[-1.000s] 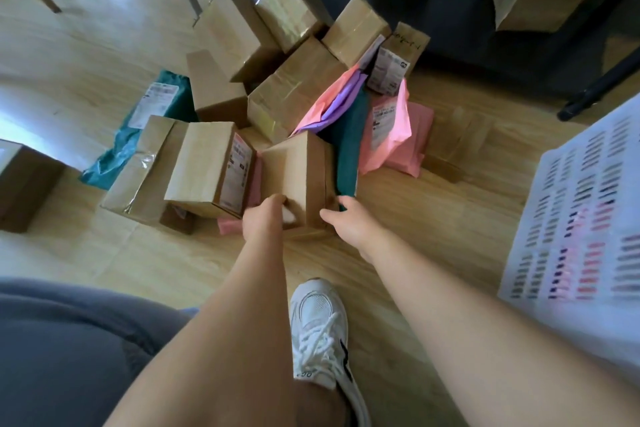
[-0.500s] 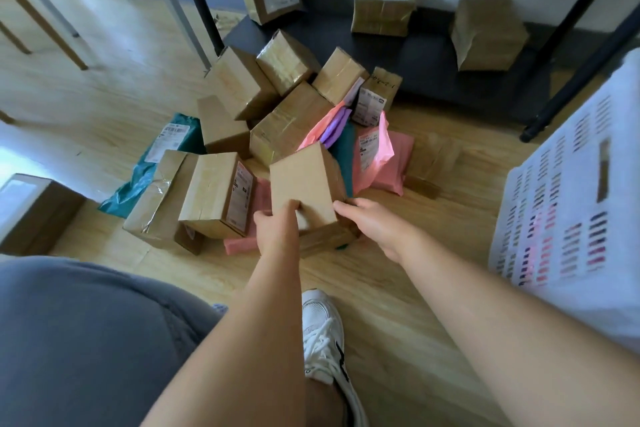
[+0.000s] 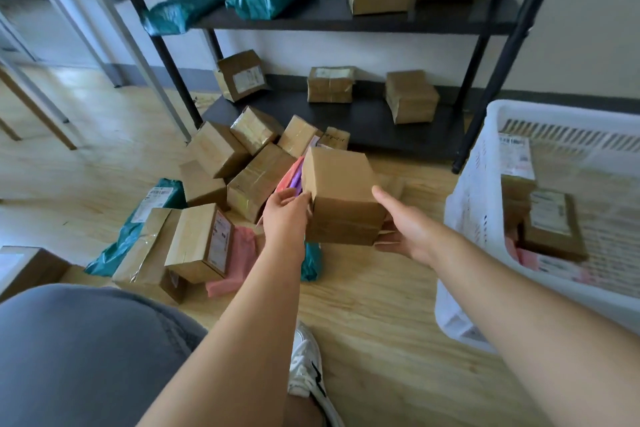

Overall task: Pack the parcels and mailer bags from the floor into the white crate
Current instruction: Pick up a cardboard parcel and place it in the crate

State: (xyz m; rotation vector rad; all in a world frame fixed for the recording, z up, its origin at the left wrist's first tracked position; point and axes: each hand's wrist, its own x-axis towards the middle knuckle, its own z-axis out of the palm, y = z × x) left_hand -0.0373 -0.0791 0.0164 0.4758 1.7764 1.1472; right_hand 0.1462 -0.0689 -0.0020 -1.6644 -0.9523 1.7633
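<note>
Through the head camera, I have the brown box [image 3: 341, 191] lifted clear of the floor, above the near edge of the pile [image 3: 242, 177] and left of the white crate [image 3: 465, 218]. My left hand [image 3: 285, 215] grips its left side. My right hand [image 3: 405, 236] cradles the lower right corner, thumb up the side and fingers beneath.

The hold looks to me more like a squeeze between two palms than a firm wrap. If I swing right too fast, the smooth cardboard could slip and drop onto the pink mailer [image 3: 242, 253] or my shoe [image 3: 306, 364].

The crate's wall stands high between the box and the inside, so carrying it low would knock the rim. The taped parcels [image 3: 550, 229] already inside sit against the near side, and a careless drop there could leave this one tilted.
</note>
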